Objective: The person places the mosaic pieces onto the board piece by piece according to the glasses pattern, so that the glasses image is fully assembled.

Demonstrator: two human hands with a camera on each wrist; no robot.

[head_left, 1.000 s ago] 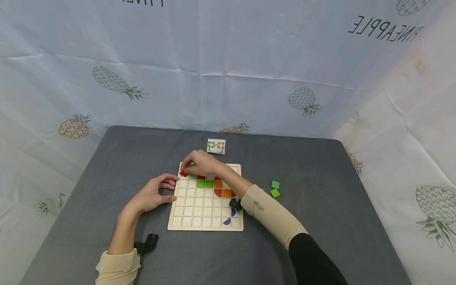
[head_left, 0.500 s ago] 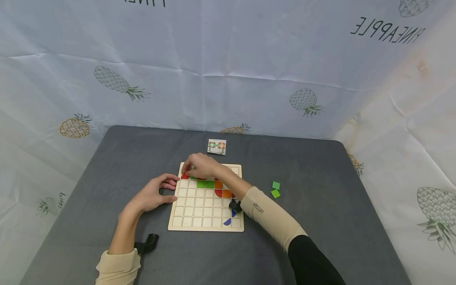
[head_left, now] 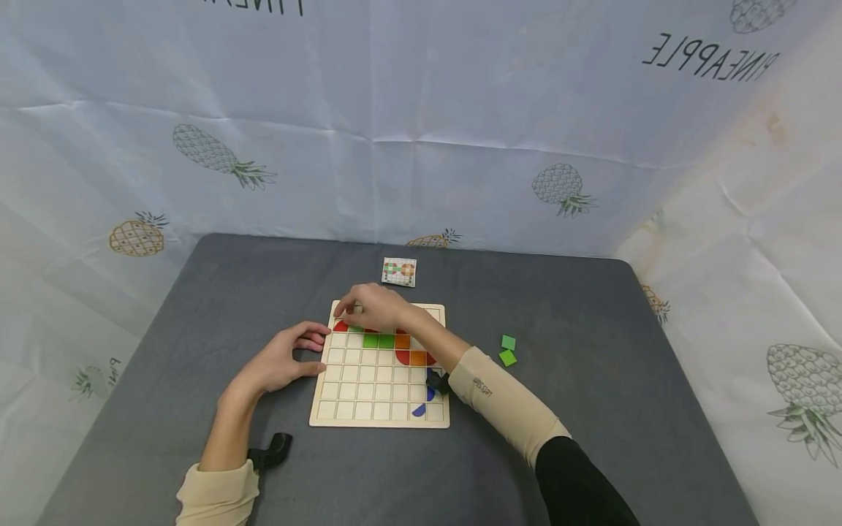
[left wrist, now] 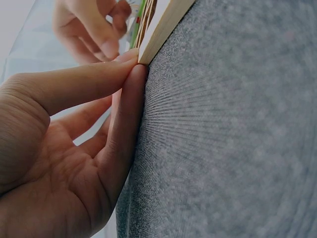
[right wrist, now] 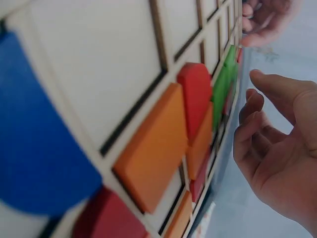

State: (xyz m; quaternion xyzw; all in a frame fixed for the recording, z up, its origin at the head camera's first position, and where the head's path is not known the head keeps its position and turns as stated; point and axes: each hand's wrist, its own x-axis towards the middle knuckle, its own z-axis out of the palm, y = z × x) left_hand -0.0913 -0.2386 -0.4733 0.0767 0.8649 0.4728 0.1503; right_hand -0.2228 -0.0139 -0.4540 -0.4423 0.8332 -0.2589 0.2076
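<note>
A wooden grid board [head_left: 367,391] lies flat on the grey table. My left hand [head_left: 289,356] rests at its left edge, thumb and fingers spread along the side; in the left wrist view the thumb tip touches the wooden edge [left wrist: 161,34]. Over the board's far left part hovers my right hand [head_left: 375,307], fingers loosely bent. Just below its fingertips a red rounded piece [head_left: 340,326] sits in a cell. The right wrist view shows a gap between thumb and fingers of that hand [right wrist: 280,144], nothing held. Green squares [head_left: 378,341] and orange squares [head_left: 402,341] fill nearby cells.
Blue rounded pieces [head_left: 419,410] lie at the board's near right. Two loose green squares [head_left: 508,350] are on the table to the right. A small pattern card [head_left: 399,271] stands behind the board. Black wrist mounts [head_left: 271,451] stick out from both arms.
The red piece, tilted in the right fingers a second ago, now lies flat in its far left cell. The right fingers have let go and sit just above it. The left hand stays put.
</note>
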